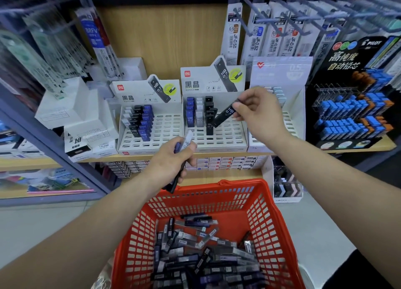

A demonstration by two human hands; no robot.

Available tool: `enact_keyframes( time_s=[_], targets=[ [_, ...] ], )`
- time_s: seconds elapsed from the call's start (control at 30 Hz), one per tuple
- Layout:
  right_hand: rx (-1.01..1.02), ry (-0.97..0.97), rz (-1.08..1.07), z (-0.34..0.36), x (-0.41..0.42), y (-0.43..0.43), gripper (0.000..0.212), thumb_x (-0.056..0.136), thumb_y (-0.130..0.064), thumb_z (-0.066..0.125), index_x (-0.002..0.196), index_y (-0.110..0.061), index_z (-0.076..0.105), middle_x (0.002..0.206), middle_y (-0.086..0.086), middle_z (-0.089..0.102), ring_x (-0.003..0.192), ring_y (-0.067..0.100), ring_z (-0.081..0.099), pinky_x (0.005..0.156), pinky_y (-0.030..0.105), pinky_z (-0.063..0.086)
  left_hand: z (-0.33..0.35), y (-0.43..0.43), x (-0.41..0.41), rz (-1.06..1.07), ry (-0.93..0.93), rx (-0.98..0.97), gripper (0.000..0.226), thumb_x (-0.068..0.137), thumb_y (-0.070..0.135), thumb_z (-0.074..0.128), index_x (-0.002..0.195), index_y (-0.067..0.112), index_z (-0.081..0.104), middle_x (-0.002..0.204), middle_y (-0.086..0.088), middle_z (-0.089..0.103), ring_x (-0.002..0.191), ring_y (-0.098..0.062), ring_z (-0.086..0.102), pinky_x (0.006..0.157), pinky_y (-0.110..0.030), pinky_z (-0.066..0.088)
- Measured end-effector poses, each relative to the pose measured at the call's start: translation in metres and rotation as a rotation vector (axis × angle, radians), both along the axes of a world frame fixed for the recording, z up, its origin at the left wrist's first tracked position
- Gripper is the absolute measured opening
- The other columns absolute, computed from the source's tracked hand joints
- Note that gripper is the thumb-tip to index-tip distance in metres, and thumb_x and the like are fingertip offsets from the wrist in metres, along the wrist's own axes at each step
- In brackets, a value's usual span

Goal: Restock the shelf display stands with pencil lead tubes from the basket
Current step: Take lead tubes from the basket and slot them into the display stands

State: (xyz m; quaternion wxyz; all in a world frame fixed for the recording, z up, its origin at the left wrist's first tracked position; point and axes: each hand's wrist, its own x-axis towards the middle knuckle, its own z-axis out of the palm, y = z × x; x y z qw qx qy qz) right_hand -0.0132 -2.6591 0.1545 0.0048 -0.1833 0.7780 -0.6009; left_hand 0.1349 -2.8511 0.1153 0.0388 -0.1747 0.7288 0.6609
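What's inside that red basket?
A loose heap of pencil lead tubes, black, blue and grey, lies in the red basket. The heap covers the basket's bottom, so whatever lies underneath cannot be seen.

Stationery shop, no doubt about it: a wood-panelled shelf unit [165, 39] carries 2 cardboard display stands [165, 134] printed HB 0.7. Pen refill packs [258, 43] dangle off peg hooks [243, 23] overhead. A black Pilot lead display [351, 58] sits at the right, with boxed stock [225, 162] stacked on the shelf below. Out front there's a red shopping basket [271, 204] heaped with pencil lead tubes [206, 256].
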Motion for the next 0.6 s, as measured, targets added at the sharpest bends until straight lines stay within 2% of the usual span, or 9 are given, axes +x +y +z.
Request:
enact_keyframes(
  time_s=[0.17, 0.37, 0.5, 0.6],
  targets=[
    [0.210, 0.087, 0.052, -0.019, -0.001, -0.012, 0.027, 0.092, -0.004, 0.068, 0.083, -0.028, 0.059, 0.074, -0.003, 0.069, 0.067, 0.010, 0.071, 0.075, 0.039, 0.061, 0.003, -0.009, 0.010, -0.009, -0.001, -0.003, 0.029, 0.099, 0.046, 0.060, 0.114, 0.021, 0.061, 0.080, 0.000, 0.068, 0.050, -0.014, 0.049, 0.047, -0.027, 0.045],
    [0.311, 0.118, 0.068, -0.027, -0.003, -0.015, 0.033, 0.091, -0.006, 0.069, 0.081, -0.036, 0.060, 0.077, -0.002, 0.070, 0.072, 0.016, 0.072, 0.078, 0.044, 0.061, 0.006, -0.016, 0.018, -0.008, 0.013, -0.001, 0.028, 0.099, 0.046, 0.061, 0.113, 0.023, 0.063, 0.080, 0.000, 0.069, 0.051, -0.014, 0.050, 0.047, -0.028, 0.046],
    [0.357, 0.157, 0.107, -0.025, -0.005, -0.017, 0.027, 0.091, -0.006, 0.070, 0.082, -0.031, 0.064, 0.075, -0.005, 0.071, 0.071, 0.014, 0.071, 0.078, 0.040, 0.061, 0.006, -0.020, 0.020, 0.007, 0.017, 0.001, 0.026, 0.099, 0.045, 0.062, 0.112, 0.023, 0.063, 0.080, 0.000, 0.070, 0.050, -0.014, 0.050, 0.047, -0.027, 0.045],
    [0.399, 0.196, 0.112, -0.025, -0.006, -0.021, 0.018, 0.091, -0.008, 0.071, 0.089, -0.026, 0.068, 0.077, -0.012, 0.069, 0.073, 0.009, 0.069, 0.078, 0.031, 0.059, 0.008, -0.021, 0.021, 0.009, 0.028, 0.005, 0.025, 0.099, 0.046, 0.062, 0.110, 0.023, 0.062, 0.078, 0.001, 0.069, 0.049, -0.013, 0.049, 0.046, -0.027, 0.045]
  ],
)
